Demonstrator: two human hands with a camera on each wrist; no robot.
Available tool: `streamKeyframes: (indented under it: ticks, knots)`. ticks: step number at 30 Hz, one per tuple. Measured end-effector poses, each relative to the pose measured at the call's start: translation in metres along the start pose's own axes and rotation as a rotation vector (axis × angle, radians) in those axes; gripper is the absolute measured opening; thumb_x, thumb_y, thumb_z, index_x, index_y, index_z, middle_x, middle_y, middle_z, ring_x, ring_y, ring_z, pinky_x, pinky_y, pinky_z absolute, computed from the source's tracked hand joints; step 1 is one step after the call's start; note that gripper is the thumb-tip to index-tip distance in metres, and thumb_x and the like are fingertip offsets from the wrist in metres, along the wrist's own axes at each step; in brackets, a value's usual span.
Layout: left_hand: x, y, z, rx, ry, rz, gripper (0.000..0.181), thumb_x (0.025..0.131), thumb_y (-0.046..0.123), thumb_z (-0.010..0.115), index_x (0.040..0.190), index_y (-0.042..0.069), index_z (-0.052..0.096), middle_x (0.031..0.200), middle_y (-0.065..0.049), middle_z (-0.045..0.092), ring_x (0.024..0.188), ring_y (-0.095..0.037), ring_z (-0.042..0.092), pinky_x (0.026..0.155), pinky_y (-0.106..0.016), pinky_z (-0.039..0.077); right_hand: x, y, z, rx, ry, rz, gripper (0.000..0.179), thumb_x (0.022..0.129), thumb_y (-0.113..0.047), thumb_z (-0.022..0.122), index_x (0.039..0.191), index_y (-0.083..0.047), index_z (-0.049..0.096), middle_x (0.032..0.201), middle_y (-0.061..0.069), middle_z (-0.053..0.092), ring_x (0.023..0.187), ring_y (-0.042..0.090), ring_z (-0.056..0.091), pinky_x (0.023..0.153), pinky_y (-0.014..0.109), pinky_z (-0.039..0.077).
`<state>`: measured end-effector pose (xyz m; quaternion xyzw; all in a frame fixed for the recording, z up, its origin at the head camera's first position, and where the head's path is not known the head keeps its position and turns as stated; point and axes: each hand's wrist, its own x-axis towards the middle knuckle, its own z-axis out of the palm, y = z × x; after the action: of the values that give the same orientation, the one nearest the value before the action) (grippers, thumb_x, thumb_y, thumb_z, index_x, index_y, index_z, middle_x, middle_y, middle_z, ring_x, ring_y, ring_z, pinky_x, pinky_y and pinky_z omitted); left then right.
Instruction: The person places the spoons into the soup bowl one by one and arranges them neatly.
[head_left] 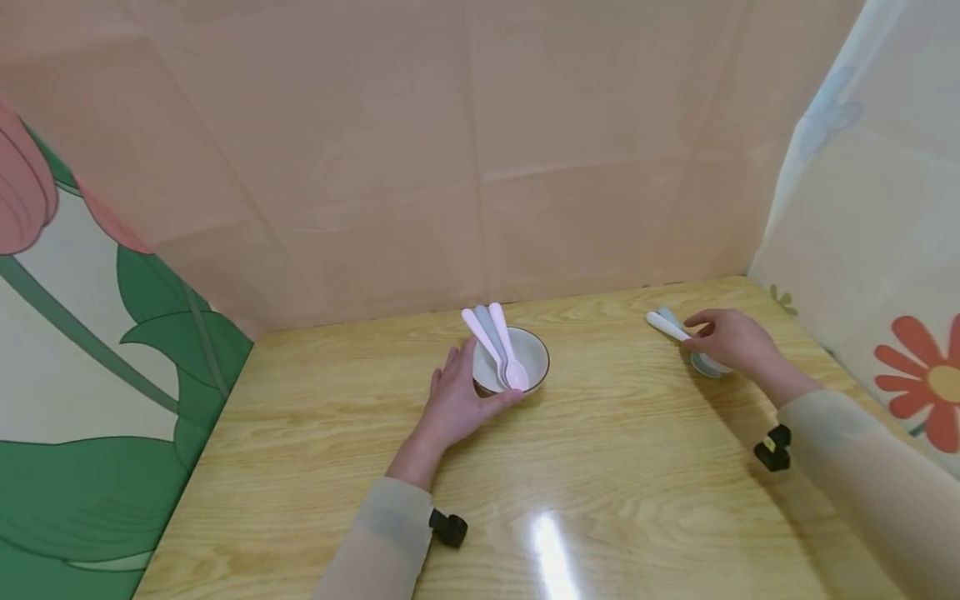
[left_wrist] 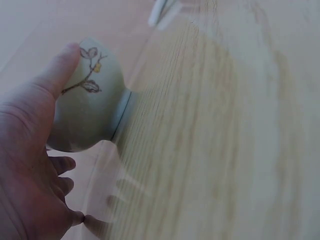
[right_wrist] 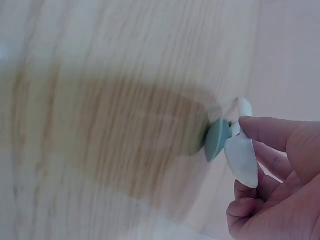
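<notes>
Light wood-grain worktop [head_left: 615, 483] nearest me; surface looks slick, so a push might skid things. My left hand [head_left: 457, 408] is curled round the white, dark-rimmed ceramic bowl [head_left: 532, 354], thumb at its near side. Two pale pink plastic-looking spoons [head_left: 498, 323] and one grey-blue plastic-looking spoon [head_left: 485, 322] lean in it, handles jutting past the far rim; a knock there, or tilting the bowl, could tip them out. Well apart, to the right, my right hand [head_left: 731, 342] pinches a white plastic-looking spoon [right_wrist: 242, 160] at its neck; too loose a pinch could let it twist. Just beside: a blue-green plastic-looking spoon [right_wrist: 218, 140]. Contact between them: cannot tell; if touching, a lift could drag it.
</notes>
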<state>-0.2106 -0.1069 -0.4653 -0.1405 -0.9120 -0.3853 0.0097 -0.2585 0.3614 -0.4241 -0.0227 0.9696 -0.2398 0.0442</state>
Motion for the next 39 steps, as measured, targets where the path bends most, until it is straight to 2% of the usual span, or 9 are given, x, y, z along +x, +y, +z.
streamKeyframes:
  ticks: [5, 13, 21, 29, 33, 39]
  knots:
    - [0.0, 0.0, 0.0, 0.0, -0.002, -0.002, 0.12, 0.088, 0.072, 0.084, 0.176, 0.018, 0.023, 0.176, -0.014, 0.037, 0.167, -0.043, 0.018, 0.131, -0.068, 0.011, 0.001, -0.006, -0.001, 0.038, -0.011, -0.003, 0.054, 0.105, -0.022, 0.074, 0.146, 0.009, 0.06, 0.124, 0.035, 0.07, 0.108, 0.048, 0.068, 0.09, 0.062, 0.053]
    - [0.002, 0.0, -0.001, 0.006, -0.002, 0.002, 0.12, 0.087, 0.073, 0.084, 0.176, 0.018, 0.023, 0.175, -0.015, 0.038, 0.167, -0.042, 0.019, 0.131, -0.068, 0.012, 0.004, -0.023, -0.004, 0.11, -0.016, 0.007, 0.059, 0.109, -0.022, 0.069, 0.155, 0.009, 0.051, 0.123, 0.032, 0.068, 0.097, 0.036, 0.068, 0.073, 0.038, 0.054]
    - [0.001, -0.001, 0.0, 0.013, 0.002, 0.004, 0.12, 0.087, 0.074, 0.083, 0.175, 0.018, 0.024, 0.174, -0.014, 0.04, 0.167, -0.043, 0.019, 0.131, -0.069, 0.013, 0.0, -0.042, -0.01, 0.223, -0.024, -0.002, 0.082, 0.111, -0.018, 0.067, 0.173, 0.003, 0.018, 0.123, 0.033, 0.065, 0.099, 0.038, 0.069, 0.075, 0.038, 0.056]
    - [0.0, -0.001, 0.0, 0.018, 0.0, -0.002, 0.121, 0.087, 0.074, 0.084, 0.175, 0.017, 0.024, 0.174, -0.015, 0.039, 0.167, -0.042, 0.019, 0.131, -0.068, 0.013, 0.004, -0.051, -0.006, 0.305, 0.034, -0.061, 0.092, 0.108, -0.007, 0.068, 0.177, -0.006, 0.006, 0.117, 0.028, 0.065, 0.095, 0.027, 0.065, 0.071, 0.028, 0.056]
    - [0.0, -0.001, -0.001, 0.011, 0.003, -0.004, 0.121, 0.087, 0.073, 0.084, 0.175, 0.018, 0.024, 0.174, -0.015, 0.039, 0.167, -0.042, 0.019, 0.131, -0.068, 0.012, 0.005, -0.057, -0.006, 0.322, 0.042, -0.087, 0.098, 0.108, -0.006, 0.067, 0.177, -0.009, -0.001, 0.118, 0.03, 0.064, 0.096, 0.027, 0.065, 0.072, 0.027, 0.056]
    - [-0.001, -0.002, -0.002, 0.009, 0.009, -0.003, 0.12, 0.087, 0.073, 0.084, 0.175, 0.018, 0.024, 0.174, -0.015, 0.04, 0.167, -0.042, 0.018, 0.131, -0.068, 0.012, 0.008, -0.065, -0.005, 0.39, 0.051, -0.122, 0.099, 0.106, -0.001, 0.065, 0.177, -0.009, -0.003, 0.114, 0.027, 0.063, 0.087, 0.019, 0.066, 0.07, 0.026, 0.057]
